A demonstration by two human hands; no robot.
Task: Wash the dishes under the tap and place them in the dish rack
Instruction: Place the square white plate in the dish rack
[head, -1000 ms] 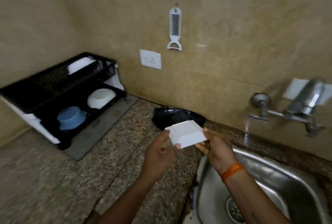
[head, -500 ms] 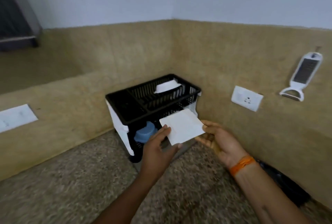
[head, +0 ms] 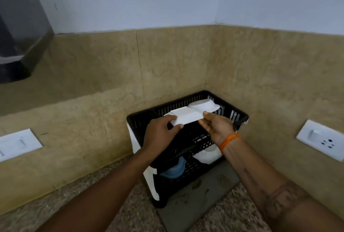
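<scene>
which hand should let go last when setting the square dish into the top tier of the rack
Probably the left hand: it grips the white square dish over the bare front-left part of the dish rack. The right hand pinches the edge beside the white bowl, so that side is crowded.

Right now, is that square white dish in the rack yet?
Not yet: both hands, left and right, hold the square dish above the rack's top tier.
</scene>
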